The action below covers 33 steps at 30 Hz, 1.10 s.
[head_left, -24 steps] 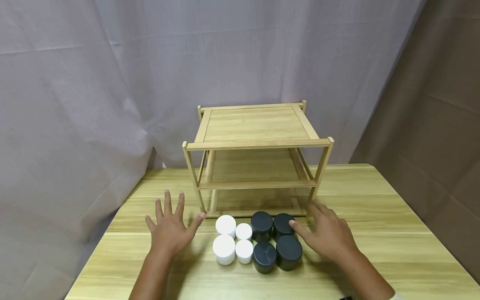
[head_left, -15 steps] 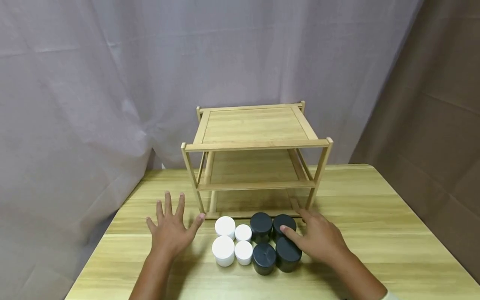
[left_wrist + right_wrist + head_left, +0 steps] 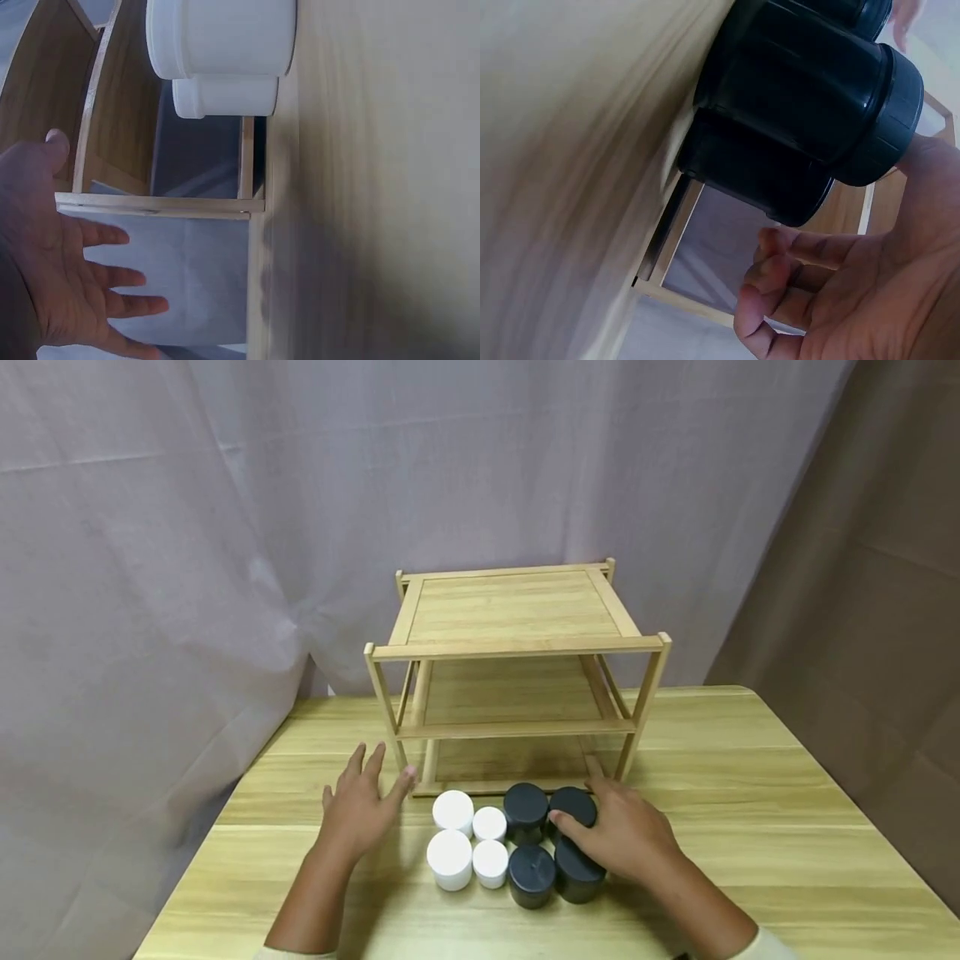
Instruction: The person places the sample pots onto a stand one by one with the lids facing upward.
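In the head view, four white jars [image 3: 450, 857] and four black jars [image 3: 531, 873] stand on the surface [image 3: 787, 835] at lower middle, each colour two by two, white to the left. The left hand [image 3: 356, 810], left of the white jars, holds nothing; its fingers are spread, the thumb near the foot of the rack [image 3: 517, 606]. The right hand [image 3: 628, 828] is at the back right black jar [image 3: 574, 804], thumb over the lid, index finger reaching past its far side; in the right wrist view the other fingers are bent beside it. Whether it grips the jar cannot be told. The rack, of pale wood with three levels, stands at centre, behind the jars. Grey cloth [image 3: 480, 460] hangs behind, brown cloth [image 3: 862, 610] at right.
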{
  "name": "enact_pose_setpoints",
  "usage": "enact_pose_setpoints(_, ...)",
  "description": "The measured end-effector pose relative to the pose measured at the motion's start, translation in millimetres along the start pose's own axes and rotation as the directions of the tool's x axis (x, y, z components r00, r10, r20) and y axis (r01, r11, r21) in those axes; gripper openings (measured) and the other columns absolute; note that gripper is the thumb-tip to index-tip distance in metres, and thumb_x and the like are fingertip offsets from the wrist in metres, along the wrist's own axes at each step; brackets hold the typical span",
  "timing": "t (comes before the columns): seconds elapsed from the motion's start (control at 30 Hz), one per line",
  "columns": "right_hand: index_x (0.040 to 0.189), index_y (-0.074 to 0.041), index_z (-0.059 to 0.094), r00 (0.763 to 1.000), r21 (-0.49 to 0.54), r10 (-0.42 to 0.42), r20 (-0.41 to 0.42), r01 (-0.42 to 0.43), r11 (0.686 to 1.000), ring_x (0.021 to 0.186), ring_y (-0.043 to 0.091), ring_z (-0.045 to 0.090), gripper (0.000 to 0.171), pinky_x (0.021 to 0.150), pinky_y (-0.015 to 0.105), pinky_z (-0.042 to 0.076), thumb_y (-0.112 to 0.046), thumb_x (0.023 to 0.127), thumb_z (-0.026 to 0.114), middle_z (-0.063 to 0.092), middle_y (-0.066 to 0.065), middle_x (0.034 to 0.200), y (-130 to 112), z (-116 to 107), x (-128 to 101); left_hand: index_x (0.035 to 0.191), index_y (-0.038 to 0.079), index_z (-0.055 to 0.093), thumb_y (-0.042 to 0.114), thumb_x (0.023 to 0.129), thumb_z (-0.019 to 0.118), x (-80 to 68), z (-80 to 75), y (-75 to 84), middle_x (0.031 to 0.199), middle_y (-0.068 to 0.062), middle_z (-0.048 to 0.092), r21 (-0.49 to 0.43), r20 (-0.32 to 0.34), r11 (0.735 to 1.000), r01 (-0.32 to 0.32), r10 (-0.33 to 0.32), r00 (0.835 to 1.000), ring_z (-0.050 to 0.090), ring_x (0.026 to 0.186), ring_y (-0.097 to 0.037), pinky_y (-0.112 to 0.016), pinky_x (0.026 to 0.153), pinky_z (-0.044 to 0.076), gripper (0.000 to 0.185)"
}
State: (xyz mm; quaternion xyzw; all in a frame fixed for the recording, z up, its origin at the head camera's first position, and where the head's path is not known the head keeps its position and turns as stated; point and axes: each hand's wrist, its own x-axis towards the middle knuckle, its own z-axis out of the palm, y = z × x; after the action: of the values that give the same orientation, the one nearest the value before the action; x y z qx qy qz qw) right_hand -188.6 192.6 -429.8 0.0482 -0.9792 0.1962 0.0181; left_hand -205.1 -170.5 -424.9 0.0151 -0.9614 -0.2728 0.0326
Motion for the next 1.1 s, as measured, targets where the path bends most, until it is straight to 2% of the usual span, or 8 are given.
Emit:
enact_pose_setpoints(0.13, 0.158, -0.002, 0.052, 0.999, 0.009, 0.017, 0.030, -0.017, 1.000, 0.134, 0.053, 0.063, 0.097, 0.088, 0.067, 0.059, -0.074, 0.095, 0.069, 0.060, 0.029, 0.153, -1.4, 2.0, 1.2, 0.172, 0.007, 0.028, 0.074, 0.110, 0.036, 14.3, -0.1, 2.2, 0.178, -0.030, 0.022, -0.041, -0.026, 0.999, -0.004, 0.003, 1.000, 0.031, 0.159, -0.061, -0.088, 0.122, 0.017, 0.092)
enact_pose_setpoints(0.23, 0.156, -0.004, 0.053, 0.999, 0.021, 0.011, 0.042, -0.012, 1.000, 0.131, 0.051, 0.064, 0.092, 0.086, 0.066, 0.059, -0.069, 0.094, 0.072, 0.061, 0.029, 0.150, -1.8, 3.7, 1.0, 0.172, 0.005, 0.026, 0.075, 0.111, 0.032, 24.5, 0.4, 4.5, 0.176, -0.030, 0.024, -0.130, -0.043, 0.991, -0.015, 0.009, 0.999, 0.034, 0.157, -0.061, -0.087, 0.121, 0.023, 0.093)
enact_pose_setpoints(0.43, 0.147, -0.008, 0.060, 0.999, 0.029, 0.009, 0.036, -0.010, 1.000, 0.118, 0.042, 0.071, 0.081, 0.079, 0.058, 0.059, -0.064, 0.092, 0.077, 0.069, 0.022, 0.139, -2.7, 4.6, 1.4, 0.172, 0.000, 0.022, 0.068, 0.114, 0.032, 35.0, 0.6, 14.6, 0.176, -0.031, 0.022, -0.329, -0.079, 0.943, -0.044, 0.019, 0.997, 0.030, 0.158, -0.063, -0.081, 0.123, 0.029, 0.089)
enact_pose_setpoints(0.53, 0.141, -0.010, 0.062, 1.000, 0.029, 0.009, 0.030, -0.010, 1.000, 0.111, 0.036, 0.072, 0.074, 0.074, 0.053, 0.057, -0.061, 0.091, 0.078, 0.072, 0.019, 0.132, -2.4, 5.0, 2.2, 0.168, 0.001, 0.030, 0.063, 0.115, 0.034, 39.6, 1.1, 20.1, 0.174, -0.030, 0.025, -0.403, -0.122, 0.913, -0.070, 0.023, 0.992, 0.035, 0.156, -0.059, -0.077, 0.123, 0.035, 0.082)
enact_pose_setpoints(0.67, 0.137, -0.011, 0.063, 0.999, 0.036, 0.005, 0.036, -0.006, 0.999, 0.103, 0.031, 0.071, 0.069, 0.071, 0.049, 0.055, -0.058, 0.089, 0.081, 0.072, 0.015, 0.124, -2.6, 5.9, 3.3, 0.159, -0.001, 0.042, 0.054, 0.118, 0.034, 46.8, 1.8, 26.8, 0.167, -0.030, 0.037, -0.479, -0.216, 0.866, -0.147, 0.047, 0.975, 0.043, 0.151, -0.055, -0.074, 0.119, 0.042, 0.069)
enact_pose_setpoints(0.83, 0.138, -0.009, 0.063, 0.999, 0.024, 0.006, 0.045, -0.007, 1.000, 0.101, 0.031, 0.071, 0.073, 0.069, 0.049, 0.055, -0.057, 0.087, 0.082, 0.072, 0.014, 0.121, -3.4, 6.1, 3.9, 0.154, -0.003, 0.049, 0.043, 0.121, 0.034, 51.7, 2.7, 35.8, 0.161, -0.029, 0.048, -0.576, -0.290, 0.788, -0.220, 0.055, 0.955, 0.045, 0.152, -0.052, -0.072, 0.122, 0.038, 0.058)
enact_pose_setpoints(0.97, 0.143, -0.007, 0.061, 0.999, 0.016, 0.008, 0.045, -0.009, 1.000, 0.104, 0.034, 0.072, 0.076, 0.072, 0.050, 0.056, -0.056, 0.088, 0.081, 0.072, 0.017, 0.125, -4.6, 5.6, 3.6, 0.152, -0.003, 0.051, 0.038, 0.121, 0.037, 51.6, 2.6, 43.0, 0.152, -0.030, 0.057, -0.652, -0.312, 0.724, -0.226, 0.015, 0.950, 0.051, 0.147, -0.049, -0.067, 0.121, 0.039, 0.053)
enact_pose_setpoints(1.1, 0.147, -0.005, 0.059, 0.999, 0.017, 0.013, 0.049, -0.014, 1.000, 0.108, 0.037, 0.072, 0.079, 0.074, 0.053, 0.057, -0.054, 0.088, 0.080, 0.072, 0.019, 0.129, -5.9, 5.5, 2.9, 0.146, -0.002, 0.056, 0.034, 0.120, 0.044, 52.2, 1.5, 49.7, 0.140, -0.030, 0.065, -0.678, -0.366, 0.698, -0.230, -0.049, 0.930, 0.058, 0.138, -0.045, -0.059, 0.112, 0.044, 0.046)
